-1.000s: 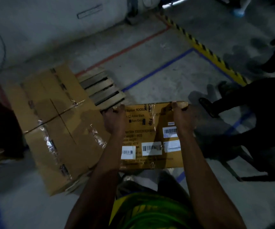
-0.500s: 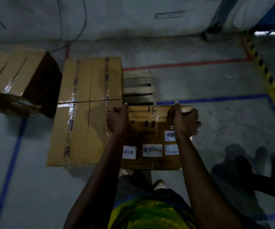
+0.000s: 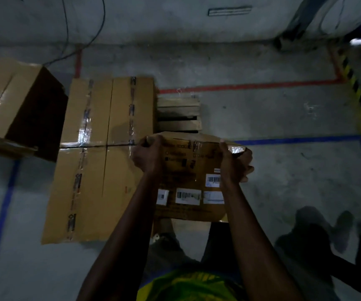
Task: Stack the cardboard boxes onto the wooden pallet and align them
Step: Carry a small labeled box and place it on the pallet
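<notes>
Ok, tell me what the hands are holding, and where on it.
The labelled cardboard box: the left hand grips its far edge near the left end, the right hand the far right corner.

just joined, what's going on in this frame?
A person is carrying a labelled cardboard box in front of their body. The left hand and right hand grip its far top corners. It is not yet set down. Taped boxes already lie flat on the left part of the wooden pallet, whose bare slats show just beyond the carried box. Another box sits further left, off the pallet.
</notes>
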Motion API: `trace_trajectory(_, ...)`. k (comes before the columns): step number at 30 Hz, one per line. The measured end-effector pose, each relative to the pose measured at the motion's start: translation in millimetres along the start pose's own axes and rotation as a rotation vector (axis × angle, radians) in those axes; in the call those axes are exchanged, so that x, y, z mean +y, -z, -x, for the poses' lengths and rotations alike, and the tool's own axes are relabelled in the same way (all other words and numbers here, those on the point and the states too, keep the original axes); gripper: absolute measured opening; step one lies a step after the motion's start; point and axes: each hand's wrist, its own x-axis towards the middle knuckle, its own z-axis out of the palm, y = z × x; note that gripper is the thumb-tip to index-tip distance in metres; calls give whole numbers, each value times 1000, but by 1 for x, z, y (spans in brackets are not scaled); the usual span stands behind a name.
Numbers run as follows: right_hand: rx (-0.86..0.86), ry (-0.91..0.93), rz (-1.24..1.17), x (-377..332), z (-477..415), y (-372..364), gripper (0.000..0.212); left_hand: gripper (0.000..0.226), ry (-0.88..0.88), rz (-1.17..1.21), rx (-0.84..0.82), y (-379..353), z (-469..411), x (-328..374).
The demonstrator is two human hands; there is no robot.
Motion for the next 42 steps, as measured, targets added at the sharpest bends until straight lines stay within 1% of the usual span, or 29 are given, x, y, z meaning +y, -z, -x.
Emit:
trace_trajectory(3,-78,39,28,-21,-50,-35,88,28,38,28,28,-43,-41,14)
trace_trajectory(6,-137,39,31,-50,-109,-81,93,33,71,47,100,-89,-93,28)
trace_trajectory(8,-162,56,-35,-64,-150,-115,89,37,96,78,141,-120,-132,32)
trace_trajectory(10,-205,93,-113,-66,-185,-150,82,35,120,149,176,-148,-171,27)
trace_trajectory(13,-270,163,-219,-41,-228,-193,74,33,148,300,153,-176,-225,5)
trace_trajectory(15,-326,104,-199,-9,-254,-228,72,36,185,284,147,-193,-263,-32)
trace_trajectory(17,-392,8,-165,31,-275,-260,68,43,230,221,120,-208,-293,-84)
trace_trajectory(19,-464,-77,-122,73,-294,-291,52,50,279,166,104,-222,-314,-144)
trace_trajectory(21,-500,-206,-47,115,-311,-319,42,60,318,27,87,-236,-321,-197)
trace_trajectory(22,-516,-303,-41,135,-318,-332,41,67,337,-42,94,-245,-323,-222)
trace_trajectory(23,-545,-402,-21,156,-323,-344,42,76,348,-96,111,-252,-323,-245)
trace_trajectory(24,-574,-461,15,177,-327,-354,47,84,358,-130,138,-259,-323,-265)
trace_trajectory(26,-640,-429,115,207,-330,-369,64,96,388,-144,217,-268,-321,-299)
trace_trajectory(27,-655,-393,164,218,-332,-376,77,100,422,-116,274,-270,-323,-311)
trace_trajectory(28,-672,-345,203,221,-333,-381,85,101,473,-67,309,-272,-327,-317)
trace_trajectory(29,-682,-287,237,223,-334,-386,87,97,527,-2,325,-274,-330,-322)
trace_trajectory(30,-691,-215,285,227,-337,-390,88,84,566,83,328,-276,-334,-327)
trace_trajectory(32,-697,-147,335,229,-340,-394,88,53,616,251,323,-281,-342,-326)
trace_trajectory(35,-679,-136,363,227,-340,-400,90,48,632,315,333,-285,-348,-327)
trace_trajectory(38,-690,-73,393,223,-347,-411,89,43,626,357,337,-286,-353,-321)
trace_trajectory(42,-707,-93,374,217,-358,-427,86,41,613,331,332,-289,-367,-321)
